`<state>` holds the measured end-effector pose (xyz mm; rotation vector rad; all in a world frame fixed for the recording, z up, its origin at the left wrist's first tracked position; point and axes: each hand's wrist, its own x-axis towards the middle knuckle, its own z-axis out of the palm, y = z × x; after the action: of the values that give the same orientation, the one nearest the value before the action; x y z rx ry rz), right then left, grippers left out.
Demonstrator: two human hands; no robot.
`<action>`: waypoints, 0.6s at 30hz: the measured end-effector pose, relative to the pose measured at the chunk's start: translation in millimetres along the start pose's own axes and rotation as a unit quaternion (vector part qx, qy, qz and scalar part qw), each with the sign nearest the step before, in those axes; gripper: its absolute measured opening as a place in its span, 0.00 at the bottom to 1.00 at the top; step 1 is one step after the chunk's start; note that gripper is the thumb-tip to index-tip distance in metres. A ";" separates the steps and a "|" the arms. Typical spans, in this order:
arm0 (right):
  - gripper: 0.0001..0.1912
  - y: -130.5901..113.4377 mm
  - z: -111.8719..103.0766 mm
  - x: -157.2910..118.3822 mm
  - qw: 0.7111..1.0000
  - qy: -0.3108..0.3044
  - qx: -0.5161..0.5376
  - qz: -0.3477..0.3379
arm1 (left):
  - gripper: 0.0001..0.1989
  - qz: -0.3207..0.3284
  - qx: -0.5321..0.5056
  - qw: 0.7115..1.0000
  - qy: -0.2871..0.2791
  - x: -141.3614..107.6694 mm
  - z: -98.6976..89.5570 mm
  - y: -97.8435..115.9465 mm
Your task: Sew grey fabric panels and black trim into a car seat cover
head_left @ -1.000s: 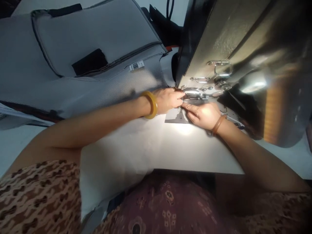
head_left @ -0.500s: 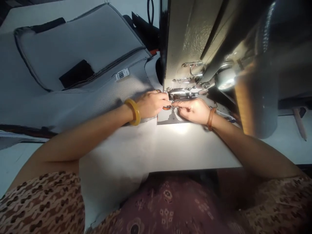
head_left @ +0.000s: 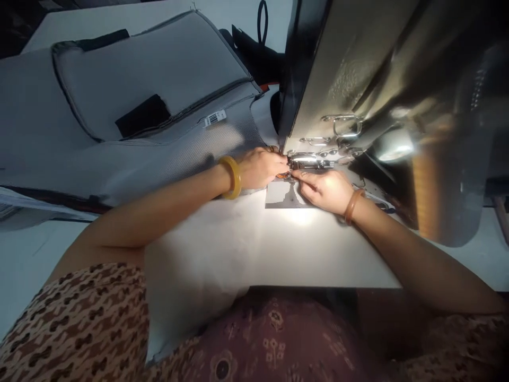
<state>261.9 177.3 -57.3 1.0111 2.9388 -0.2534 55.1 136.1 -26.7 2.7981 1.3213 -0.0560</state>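
Observation:
My left hand, a yellow bangle on its wrist, lies beside the sewing machine's presser foot area, on or against grey mesh fabric. Its fingers are curled closed, and what they grip is hidden. From the other side, my right hand, with a brown bangle, brings its index finger and thumb close together near the left fingertips. Whatever sits between them is too small to name. A small orange-and-metal part shows between the hands, above the machine's bed plate.
The large grey fabric piece, with black patches and a white barcode label, spreads over the left of the table. The machine's arm rises at right, beside a lit lamp. A cylindrical object stands far right.
The camera view has shifted, so the machine, fabric and hands appear farther right. Both hands stay together by the presser foot, with only slight finger movement.

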 end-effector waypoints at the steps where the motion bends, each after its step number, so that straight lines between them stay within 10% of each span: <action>1: 0.24 -0.7 -0.8 0.0 1.000 -0.001 -0.004 -0.003 | 0.15 -0.003 0.003 1.000 0.003 0.0 0.4 0.1; 18: 0.22 -10.3 7.2 -16.6 0.996 0.025 0.037 -0.081 | 0.16 -0.067 -0.041 0.997 -0.022 -0.7 -4.0 4.8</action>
<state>268.4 158.0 -61.7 0.7979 3.0820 -0.3492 58.4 132.8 -22.5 2.6228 1.4629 -0.0648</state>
